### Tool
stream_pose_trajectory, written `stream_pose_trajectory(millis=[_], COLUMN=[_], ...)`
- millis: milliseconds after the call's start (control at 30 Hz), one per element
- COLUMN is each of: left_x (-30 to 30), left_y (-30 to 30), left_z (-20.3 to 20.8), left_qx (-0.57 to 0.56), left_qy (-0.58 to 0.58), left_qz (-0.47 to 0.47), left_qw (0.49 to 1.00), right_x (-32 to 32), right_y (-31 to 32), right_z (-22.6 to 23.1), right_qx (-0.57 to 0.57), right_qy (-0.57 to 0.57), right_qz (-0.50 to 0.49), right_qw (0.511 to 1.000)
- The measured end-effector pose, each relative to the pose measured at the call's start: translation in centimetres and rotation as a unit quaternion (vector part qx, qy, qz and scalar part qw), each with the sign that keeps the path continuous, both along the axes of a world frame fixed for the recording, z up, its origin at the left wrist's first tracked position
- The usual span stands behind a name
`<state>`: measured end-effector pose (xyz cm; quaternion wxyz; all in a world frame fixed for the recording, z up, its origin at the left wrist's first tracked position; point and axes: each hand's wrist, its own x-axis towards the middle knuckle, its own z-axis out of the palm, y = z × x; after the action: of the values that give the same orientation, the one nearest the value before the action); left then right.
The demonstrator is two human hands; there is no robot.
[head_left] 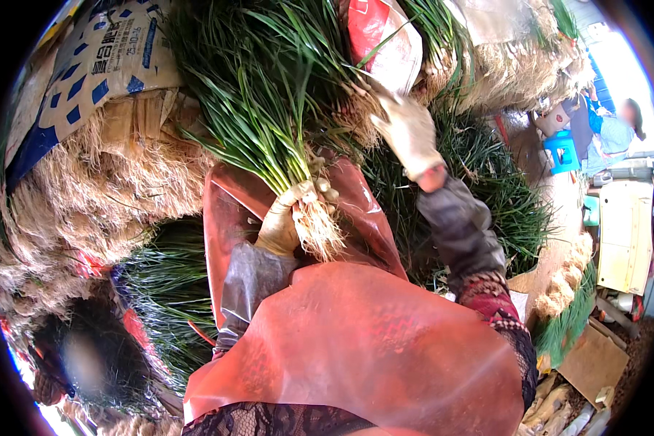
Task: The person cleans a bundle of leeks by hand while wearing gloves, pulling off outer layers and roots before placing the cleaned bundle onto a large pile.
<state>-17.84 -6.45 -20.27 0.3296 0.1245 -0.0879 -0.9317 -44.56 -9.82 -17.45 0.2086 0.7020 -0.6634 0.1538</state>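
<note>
My left hand (280, 211), in a cream glove, is closed around a bunch of green garlic (283, 149) at the stems. Its leaves fan up and away, and its pale roots (318, 227) hang over the lap of my red apron (370, 327). My right hand (408, 138), gloved too and a little blurred, reaches forward and right. Its thumb and fingers look apart, close to the rooted ends (357, 115) of a leafy pile (261, 51). I make out nothing held in it.
Stacks of roots (116, 192) rise at the left under a printed sack (98, 69). Another root stack (523, 76) stands far right. Loose green leaves (487, 182) lie beyond my right arm. At right are a blue stool (562, 151), a yellow panel (623, 232) and a seated person (614, 134).
</note>
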Motion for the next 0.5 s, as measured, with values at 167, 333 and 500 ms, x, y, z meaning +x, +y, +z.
stream_pose_trajectory(millis=[167,333,500], left_x=[0.7,-0.4,-1.8], left_y=[-0.7,-1.3,-1.1], left_z=[4.2,1.3,1.1], left_qx=[-0.039,-0.001,0.073], left_qy=[0.068,0.02,-0.079], left_qz=[0.091,0.073,0.013], left_qw=[0.993,0.997,0.994], right_x=[0.7,3.5,7.7], right_y=[-8.6,-0.4,4.6], right_z=[-1.2,2.4,-1.2], right_qx=[0.227,0.216,0.22], right_qy=[-0.283,-0.687,-0.663], right_qz=[-0.087,0.177,0.226], right_qw=[0.928,0.671,0.679])
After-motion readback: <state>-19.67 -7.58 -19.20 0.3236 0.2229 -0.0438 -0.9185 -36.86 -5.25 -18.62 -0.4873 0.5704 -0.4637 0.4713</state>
